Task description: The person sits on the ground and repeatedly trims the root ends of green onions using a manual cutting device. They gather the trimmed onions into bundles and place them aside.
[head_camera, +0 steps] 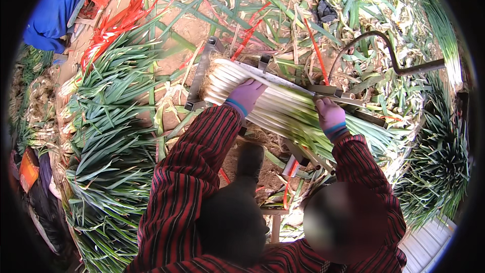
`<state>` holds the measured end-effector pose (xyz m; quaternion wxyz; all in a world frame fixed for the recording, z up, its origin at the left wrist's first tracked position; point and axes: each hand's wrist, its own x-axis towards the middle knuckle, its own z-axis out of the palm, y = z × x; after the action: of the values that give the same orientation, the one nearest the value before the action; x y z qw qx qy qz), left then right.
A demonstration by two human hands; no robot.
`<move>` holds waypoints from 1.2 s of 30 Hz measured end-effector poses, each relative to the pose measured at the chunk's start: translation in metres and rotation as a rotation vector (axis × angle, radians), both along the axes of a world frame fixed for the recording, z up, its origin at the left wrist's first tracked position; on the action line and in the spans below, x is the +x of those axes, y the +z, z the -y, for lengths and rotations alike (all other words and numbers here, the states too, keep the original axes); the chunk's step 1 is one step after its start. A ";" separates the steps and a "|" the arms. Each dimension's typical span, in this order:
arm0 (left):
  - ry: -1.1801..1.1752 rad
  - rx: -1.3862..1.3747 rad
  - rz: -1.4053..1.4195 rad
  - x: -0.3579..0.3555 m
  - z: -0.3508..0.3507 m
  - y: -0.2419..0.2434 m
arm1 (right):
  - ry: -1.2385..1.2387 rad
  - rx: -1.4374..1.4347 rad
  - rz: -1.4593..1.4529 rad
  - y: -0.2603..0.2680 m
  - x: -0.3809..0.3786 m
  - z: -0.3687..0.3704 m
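A bundle of long green onions (265, 110) lies slantwise in a metal frame before me, roots to the left and green leaves to the right. The roots are against an upright metal end plate (197, 79). My left hand (248, 94), in a pinkish glove, rests on the white stalks with its fingers bent near the top edge of the bundle; whether it grips them is hidden. At the green part, my right hand (329, 113), also gloved, is closed around the upper edge of the stalks, right beside a metal bracket (326, 90).
A long heap of green onions (113, 151) runs along my left, with red plastic ties (113, 26) at its far end. More green onions (435, 163) stand at the right. A bent metal rod (394, 58) arches beyond the frame. Loose leaves (363, 7) litter the ground.
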<state>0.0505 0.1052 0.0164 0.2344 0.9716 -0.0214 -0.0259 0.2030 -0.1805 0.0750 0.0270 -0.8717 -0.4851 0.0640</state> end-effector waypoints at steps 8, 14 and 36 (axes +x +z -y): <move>-0.010 -0.050 0.132 0.001 0.000 -0.008 | -0.065 -0.131 0.017 -0.030 0.005 -0.016; 0.103 -0.093 0.075 0.010 0.004 -0.001 | -0.057 -0.140 0.048 -0.029 0.006 -0.022; 0.184 -0.014 -0.014 0.026 0.009 0.010 | -0.391 0.033 -0.149 -0.040 0.033 0.038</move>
<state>0.0766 0.0965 0.0261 0.2427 0.9676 0.0693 -0.0110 0.2361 -0.2188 0.0348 0.0889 -0.9415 -0.3045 0.1141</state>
